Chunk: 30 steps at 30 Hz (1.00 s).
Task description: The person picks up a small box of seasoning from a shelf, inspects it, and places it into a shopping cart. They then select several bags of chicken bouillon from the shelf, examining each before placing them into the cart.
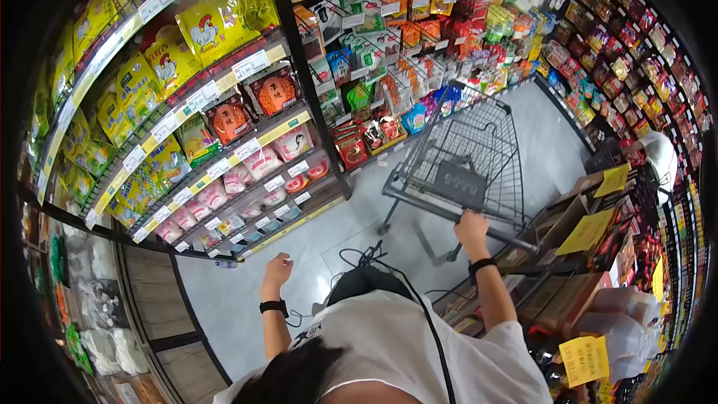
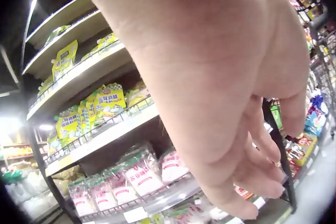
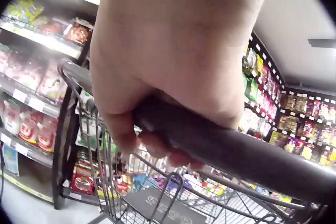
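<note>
In a supermarket aisle, my right hand is wrapped round the dark cart handle, fingers curled under the bar and thumb over it. My left hand hangs free at my side, fingers loosely bent and holding nothing, nearest the lower shelf edge of the shelves on my left.

Ahead of the handle stands the shopping cart, its wire basket apparently without goods. The step in hand appears to be steering it one-handed down the grey floor. Taking anything from the shelving would, I judge, call for halting the cart and lifting the free hand to the pink-and-white packets on the shelf at about its height.

The cardboard boxes crowd the cart's right side, so the passage looks tight. The yellow rooster packets line the upper shelves. The dark panel at the basket's near end is unreadable, most labels are too small to make out, and the far aisle end is cut off.
</note>
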### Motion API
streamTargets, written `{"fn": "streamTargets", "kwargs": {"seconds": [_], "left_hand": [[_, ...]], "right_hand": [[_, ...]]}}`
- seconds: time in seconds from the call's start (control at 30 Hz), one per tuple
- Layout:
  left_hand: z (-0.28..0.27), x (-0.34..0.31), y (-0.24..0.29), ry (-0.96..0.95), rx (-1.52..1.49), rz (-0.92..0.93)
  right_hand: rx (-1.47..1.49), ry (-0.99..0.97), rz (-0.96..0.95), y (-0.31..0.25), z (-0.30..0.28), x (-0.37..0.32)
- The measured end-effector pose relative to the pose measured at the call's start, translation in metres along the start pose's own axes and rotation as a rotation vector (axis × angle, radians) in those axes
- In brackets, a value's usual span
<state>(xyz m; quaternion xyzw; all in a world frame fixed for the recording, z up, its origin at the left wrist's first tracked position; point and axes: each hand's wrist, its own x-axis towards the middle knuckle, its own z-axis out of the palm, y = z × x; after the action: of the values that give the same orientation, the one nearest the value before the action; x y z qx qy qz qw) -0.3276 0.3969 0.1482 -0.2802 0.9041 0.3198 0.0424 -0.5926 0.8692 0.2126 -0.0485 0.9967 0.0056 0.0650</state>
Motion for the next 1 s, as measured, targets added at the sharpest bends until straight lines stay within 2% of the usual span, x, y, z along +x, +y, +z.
{"fn": "streamTargets", "kwargs": {"seconds": [0.13,0.23,0.33,0.37,0.43,0.47,0.57,0.67,0.8,0.87,1.0], "left_hand": [[0.021,-0.009,0.038,-0.065,-0.039,0.006],[0.035,-0.018,0.053,-0.032,-0.080,0.048],[0.032,-0.036,0.057,-0.018,-0.126,0.041],[0.029,-0.038,0.058,-0.015,-0.145,0.037],[0.024,-0.044,0.040,0.039,-0.143,0.035],[0.022,-0.047,0.031,0.062,-0.141,0.037],[0.004,-0.062,0.012,0.065,-0.110,-0.038],[-0.014,-0.076,-0.015,0.093,-0.164,-0.074],[-0.054,-0.111,-0.058,0.120,-0.166,-0.120],[-0.071,-0.128,-0.097,0.146,-0.176,-0.145],[-0.083,-0.155,-0.193,0.187,-0.176,-0.207]], "right_hand": [[0.022,0.038,-0.151,-0.016,0.029,-0.019],[0.161,-0.086,-0.226,-0.044,0.004,-0.041],[0.374,-0.359,-0.296,-0.059,0.006,-0.041],[0.402,-0.367,-0.369,-0.062,0.005,-0.043],[0.462,-0.379,-0.504,-0.067,0.005,-0.053],[0.446,-0.365,-0.509,-0.068,0.006,-0.058],[0.198,-0.308,-0.430,-0.071,-0.014,-0.087],[0.372,-0.496,-0.233,-0.086,0.000,-0.103],[0.356,-0.359,-0.137,-0.135,-0.020,-0.141],[0.315,-0.289,-0.117,-0.153,-0.021,-0.152],[0.233,-0.113,-0.110,-0.149,-0.004,-0.153]]}}
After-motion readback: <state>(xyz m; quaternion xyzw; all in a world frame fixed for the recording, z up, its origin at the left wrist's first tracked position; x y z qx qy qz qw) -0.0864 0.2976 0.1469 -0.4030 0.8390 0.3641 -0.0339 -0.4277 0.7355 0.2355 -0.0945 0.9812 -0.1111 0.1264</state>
